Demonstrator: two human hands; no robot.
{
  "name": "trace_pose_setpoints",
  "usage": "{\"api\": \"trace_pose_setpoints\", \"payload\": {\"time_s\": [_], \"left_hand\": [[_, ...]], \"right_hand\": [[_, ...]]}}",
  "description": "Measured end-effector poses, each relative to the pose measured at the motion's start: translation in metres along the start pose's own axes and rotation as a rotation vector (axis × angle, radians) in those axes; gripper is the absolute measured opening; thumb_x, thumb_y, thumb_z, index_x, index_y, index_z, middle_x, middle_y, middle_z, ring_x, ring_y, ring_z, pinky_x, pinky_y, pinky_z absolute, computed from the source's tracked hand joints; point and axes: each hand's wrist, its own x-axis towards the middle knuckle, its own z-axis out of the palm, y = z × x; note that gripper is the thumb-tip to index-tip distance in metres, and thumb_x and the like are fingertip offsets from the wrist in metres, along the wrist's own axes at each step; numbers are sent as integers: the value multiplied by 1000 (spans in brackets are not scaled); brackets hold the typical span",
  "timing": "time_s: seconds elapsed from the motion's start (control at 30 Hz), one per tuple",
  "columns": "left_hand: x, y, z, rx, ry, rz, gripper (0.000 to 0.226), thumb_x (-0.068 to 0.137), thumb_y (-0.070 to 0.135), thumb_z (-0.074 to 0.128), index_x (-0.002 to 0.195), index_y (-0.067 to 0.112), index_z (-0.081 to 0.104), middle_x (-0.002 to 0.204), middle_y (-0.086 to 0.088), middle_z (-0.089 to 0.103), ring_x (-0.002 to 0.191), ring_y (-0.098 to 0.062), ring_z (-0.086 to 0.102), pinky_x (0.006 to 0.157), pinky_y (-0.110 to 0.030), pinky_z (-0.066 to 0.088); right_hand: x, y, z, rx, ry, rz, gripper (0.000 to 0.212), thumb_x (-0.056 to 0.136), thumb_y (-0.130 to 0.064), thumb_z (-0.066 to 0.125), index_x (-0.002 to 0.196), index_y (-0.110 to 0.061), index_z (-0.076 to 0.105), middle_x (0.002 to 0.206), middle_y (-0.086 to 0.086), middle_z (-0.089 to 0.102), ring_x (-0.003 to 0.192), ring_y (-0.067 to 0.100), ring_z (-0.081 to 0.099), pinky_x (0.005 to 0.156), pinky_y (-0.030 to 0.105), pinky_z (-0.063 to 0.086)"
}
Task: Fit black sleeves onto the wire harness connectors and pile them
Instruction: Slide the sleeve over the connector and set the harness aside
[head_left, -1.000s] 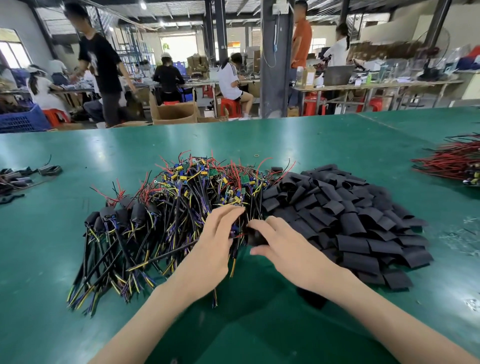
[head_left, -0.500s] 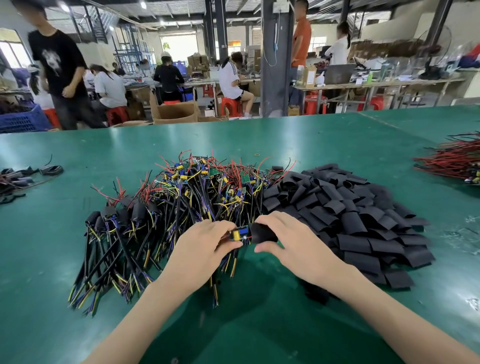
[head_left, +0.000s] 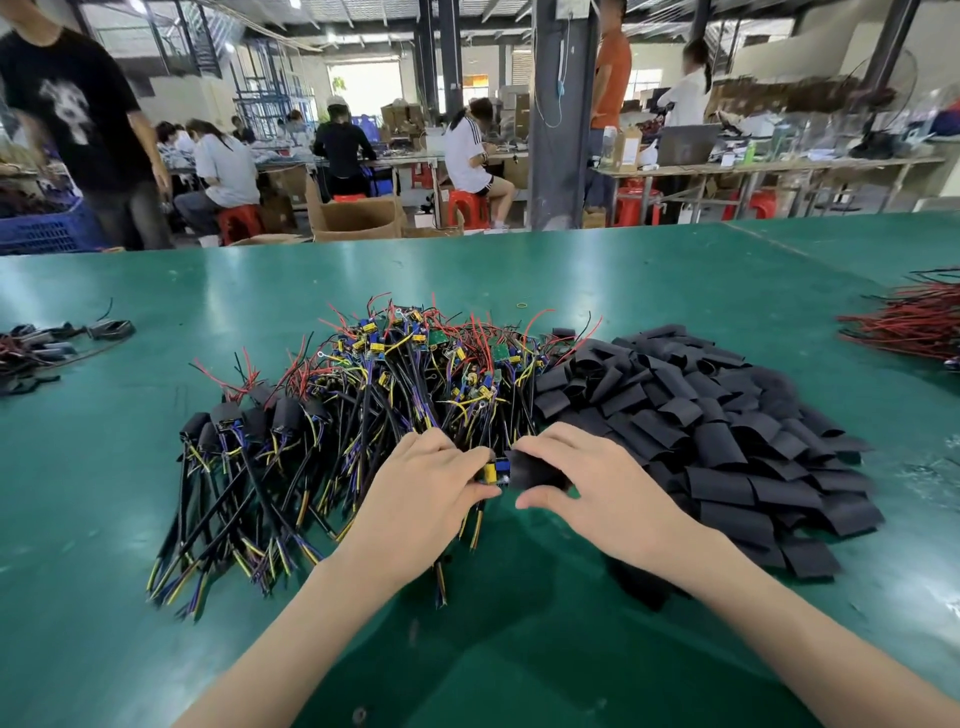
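On the desk (head_left: 156, 312) a heap of harnesses (head_left: 415, 374) lies in the middle. A heap of sleeves (head_left: 727, 426) touches it on the right, and sleeved harnesses (head_left: 249, 421) lie at its left edge. Before both heaps, the left hand (head_left: 421, 499) holds a connector (head_left: 496, 470) just beside a sleeve (head_left: 530, 467) held in the right hand (head_left: 597, 483). A wire bundle (head_left: 909, 322) lies far right, well apart. Behind the desk stands a box (head_left: 358, 218).

A worker's bare left hand (head_left: 421, 499) and bare right hand (head_left: 597, 493), slim-fingered and plain, at a factory bench. Back from the grip, the left forearm (head_left: 322, 613) and right forearm (head_left: 769, 613) are uncovered, wrists included, down to the view's lower edge.
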Motion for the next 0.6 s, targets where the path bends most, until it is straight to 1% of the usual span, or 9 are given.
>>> {"api": "trace_pose_setpoints", "payload": {"time_s": [0.07, 0.13, 0.2, 0.27, 0.3, 0.37, 0.43, 0.5, 0.6], "left_hand": [[0, 2, -1, 0, -30, 21, 23, 79, 28, 67, 92, 10, 69, 64, 5, 64, 73, -22, 58, 74, -32, 33], [0, 4, 0, -27, -49, 23, 21, 81, 24, 69, 98, 11, 68, 69, 5, 64, 78, -22, 56, 75, -32, 32], [0, 6, 0, -80, -50, 3, 30, 81, 25, 69, 108, 12, 66, 75, 6, 65, 85, -17, 51, 78, -29, 31], [0, 6, -3, -162, -14, -59, 46, 79, 34, 68, 119, 13, 61, 82, 10, 65, 90, -10, 44, 85, -27, 29], [0, 6, -5, -194, 15, -88, 50, 78, 38, 67, 121, 15, 60, 86, 13, 64, 93, -8, 44, 88, -27, 28], [1, 4, -9, -224, 61, -128, 40, 78, 43, 63, 110, 20, 64, 91, 17, 63, 97, -8, 46, 92, -31, 27], [2, 2, -12, -226, 96, -150, 19, 80, 37, 65, 92, 22, 69, 91, 17, 64, 98, -10, 49, 91, -33, 28], [3, 2, -13, -243, 101, -168, 6, 82, 27, 70, 81, 21, 70, 89, 17, 65, 98, -13, 51, 91, -35, 28], [2, 4, -11, -256, 70, -188, 6, 82, 21, 72, 77, 19, 70, 84, 16, 66, 96, -13, 53, 94, -37, 28]], "right_hand": [[-1, -3, 1, -50, 16, -30, 41, 83, -39, 66, 117, -19, 58, 106, -2, 57, 92, 19, 54, 79, 35, 45], [-1, -6, 2, -84, 4, -45, 40, 85, -40, 63, 119, -20, 57, 106, -2, 56, 93, 21, 55, 80, 35, 45], [-1, -8, 3, -97, -8, -43, 40, 87, -40, 61, 120, -20, 56, 106, -2, 55, 93, 22, 55, 80, 35, 45], [-1, -9, 2, -58, 18, -25, 37, 86, -36, 64, 117, -17, 57, 104, 0, 55, 93, 22, 55, 79, 38, 46], [-1, -9, 1, -33, 40, -13, 36, 85, -34, 65, 116, -17, 58, 104, 0, 55, 93, 22, 55, 79, 39, 46], [-1, -8, -1, -2, 72, 9, 36, 84, -31, 67, 116, -16, 59, 104, 0, 56, 94, 23, 55, 81, 40, 46], [-1, -6, -2, 4, 84, 14, 38, 84, -31, 68, 117, -15, 59, 104, 0, 57, 94, 23, 55, 82, 41, 46], [-1, -5, -1, 12, 89, 12, 38, 83, -31, 68, 116, -14, 60, 104, 1, 57, 94, 23, 56, 82, 41, 46], [-2, -6, 3, 5, 82, -9, 38, 84, -32, 67, 116, -14, 59, 105, 0, 57, 95, 21, 55, 83, 39, 46]]}}
